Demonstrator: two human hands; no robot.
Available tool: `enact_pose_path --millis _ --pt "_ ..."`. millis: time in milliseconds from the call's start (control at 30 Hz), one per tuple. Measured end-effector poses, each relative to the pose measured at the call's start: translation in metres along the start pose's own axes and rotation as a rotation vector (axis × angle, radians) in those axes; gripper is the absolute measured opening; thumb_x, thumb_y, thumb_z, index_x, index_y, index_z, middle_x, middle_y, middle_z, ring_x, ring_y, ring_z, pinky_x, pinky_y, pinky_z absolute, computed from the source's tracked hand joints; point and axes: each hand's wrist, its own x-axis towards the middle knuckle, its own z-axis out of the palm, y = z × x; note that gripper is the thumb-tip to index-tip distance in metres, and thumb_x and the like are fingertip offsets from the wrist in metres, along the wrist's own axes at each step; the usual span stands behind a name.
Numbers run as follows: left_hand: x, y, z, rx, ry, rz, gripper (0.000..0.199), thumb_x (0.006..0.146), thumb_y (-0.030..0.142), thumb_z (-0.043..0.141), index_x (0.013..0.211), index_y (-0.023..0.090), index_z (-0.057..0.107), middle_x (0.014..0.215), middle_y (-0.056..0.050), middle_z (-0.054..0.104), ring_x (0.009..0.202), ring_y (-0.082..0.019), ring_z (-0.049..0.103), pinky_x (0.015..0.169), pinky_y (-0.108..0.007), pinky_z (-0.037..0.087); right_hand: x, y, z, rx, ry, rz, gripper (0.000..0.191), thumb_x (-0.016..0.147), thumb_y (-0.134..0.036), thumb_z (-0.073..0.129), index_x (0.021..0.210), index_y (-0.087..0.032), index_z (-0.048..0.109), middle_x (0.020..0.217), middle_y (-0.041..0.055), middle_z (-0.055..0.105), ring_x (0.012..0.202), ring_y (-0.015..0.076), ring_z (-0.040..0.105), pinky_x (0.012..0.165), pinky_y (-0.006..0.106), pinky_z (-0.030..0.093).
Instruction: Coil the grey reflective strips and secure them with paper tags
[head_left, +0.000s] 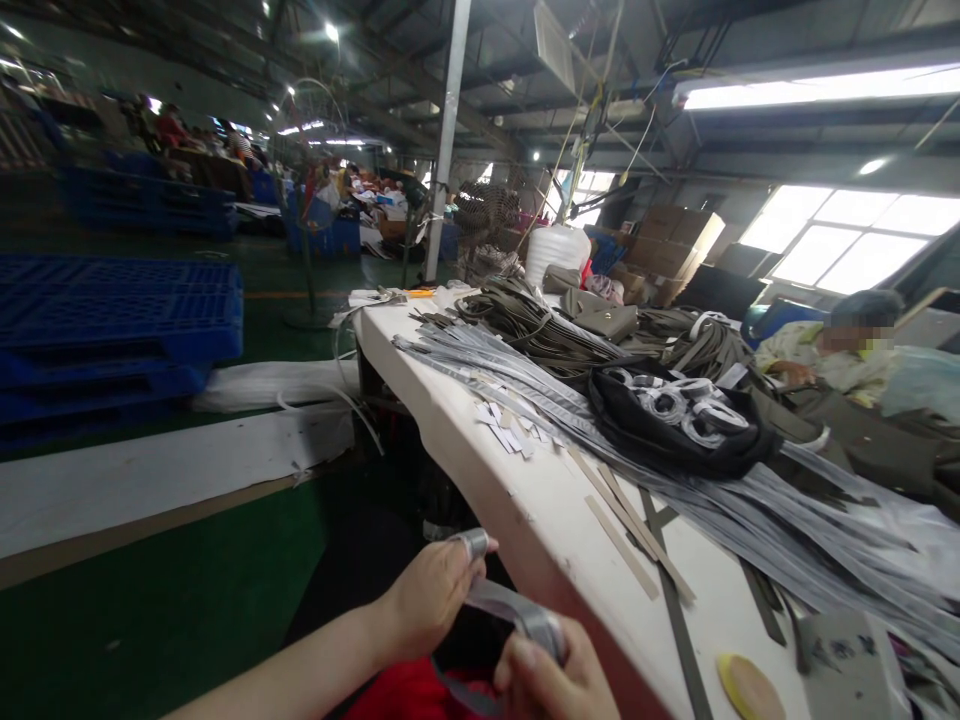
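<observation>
A silvery grey strip stretches between my two hands in front of the table edge. My left hand is closed, with part of the strip looped around its fingers. Lower and to the right, my right hand grips another curled part of the same strip between thumb and fingers. A loose end hangs below, over red cloth at my lap. Long grey strips lie in a bundle along the table, and a black fabric bag on them holds several coiled white-grey strips.
The white-covered table carries beige strips, small white slips, dark green straps and a yellow tape roll. Another person sits across it. Blue pallets and a white sheet lie left.
</observation>
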Motion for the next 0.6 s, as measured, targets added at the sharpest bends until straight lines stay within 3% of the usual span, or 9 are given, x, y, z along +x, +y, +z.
enact_pose_path --millis 100,167,233,300,333,400,467,533,600 --pt "-0.017 0.013 0.01 -0.001 -0.18 0.062 0.048 0.101 0.042 0.019 0.1 0.018 0.06 0.073 -0.003 0.06 0.067 -0.016 0.054 0.071 -0.027 0.044 0.009 -0.026 -0.019 0.041 0.032 -0.004 0.056 0.076 -0.067 0.062 0.059 -0.014 0.06 0.038 -0.0028 0.047 0.029 0.0025 0.024 0.032 0.018 0.017" --pt "-0.024 0.022 0.014 -0.025 -0.198 0.1 0.053 0.1 0.049 0.018 0.093 0.017 0.061 0.074 -0.004 0.059 0.066 -0.015 0.052 0.069 -0.026 0.043 0.017 -0.026 -0.028 0.061 0.057 0.004 0.055 0.081 -0.063 0.06 0.057 -0.014 0.058 0.037 -0.0042 0.045 0.028 0.0018 0.022 0.032 0.017 0.016" --pt "-0.028 0.027 0.016 -0.102 -0.204 0.023 0.057 0.098 0.055 0.021 0.089 0.016 0.061 0.067 -0.002 0.054 0.061 -0.013 0.048 0.063 -0.025 0.04 0.023 -0.019 -0.034 0.038 0.055 0.027 0.055 0.086 -0.06 0.054 0.055 -0.014 0.056 0.038 -0.0047 0.044 0.029 0.0024 0.024 0.033 0.017 0.02" --pt "-0.029 0.028 0.016 -0.285 -0.248 -0.147 0.06 0.096 0.061 0.025 0.084 0.015 0.06 0.056 0.003 0.044 0.05 -0.01 0.039 0.053 -0.022 0.035 0.028 -0.012 -0.039 -0.095 0.105 0.026 0.052 0.087 -0.059 0.052 0.06 -0.015 0.058 0.044 -0.0023 0.05 0.032 0.0057 0.035 0.035 0.019 0.029" --pt "-0.03 0.028 0.015 -0.402 -0.27 -0.226 0.061 0.094 0.065 0.028 0.083 0.015 0.059 0.052 0.005 0.041 0.046 -0.009 0.035 0.049 -0.021 0.032 0.029 -0.01 -0.041 -0.212 0.173 -0.008 0.046 0.086 -0.056 0.055 0.068 -0.015 0.062 0.052 0.0002 0.057 0.039 0.0094 0.046 0.041 0.021 0.039" --pt "-0.029 0.027 0.015 -0.634 -0.285 -0.338 0.064 0.089 0.072 0.033 0.082 0.014 0.058 0.045 0.007 0.037 0.04 -0.007 0.03 0.046 -0.02 0.031 0.029 -0.008 -0.042 -0.484 0.345 -0.152 0.037 0.081 -0.047 0.064 0.098 -0.014 0.066 0.082 0.0084 0.07 0.074 0.0204 0.066 0.069 0.03 0.054" --pt "-0.027 0.03 0.015 -0.822 -0.285 -0.382 0.064 0.084 0.076 0.039 0.081 0.015 0.057 0.041 0.009 0.036 0.036 -0.006 0.03 0.047 -0.02 0.036 0.027 -0.008 -0.037 -0.692 0.406 -0.323 0.054 0.077 -0.034 0.067 0.127 -0.017 0.055 0.121 0.0137 0.063 0.116 0.028 0.057 0.103 0.042 0.044" --pt "-0.023 0.036 0.015 -0.96 -0.307 -0.393 0.063 0.081 0.077 0.044 0.081 0.015 0.057 0.039 0.009 0.037 0.033 -0.006 0.031 0.047 -0.021 0.041 0.023 -0.007 -0.024 -0.757 0.252 -0.392 0.058 0.078 -0.028 0.064 0.134 -0.02 0.051 0.137 0.0121 0.054 0.13 0.0287 0.046 0.113 0.046 0.032" --pt "-0.019 0.044 0.014 -1.032 -0.318 -0.397 0.062 0.081 0.075 0.048 0.083 0.014 0.059 0.04 0.009 0.039 0.032 -0.006 0.032 0.045 -0.022 0.041 0.021 -0.002 -0.004 -0.681 0.004 -0.305 0.041 0.083 -0.032 0.059 0.123 -0.022 0.061 0.123 0.0103 0.064 0.119 0.0272 0.056 0.106 0.041 0.041"
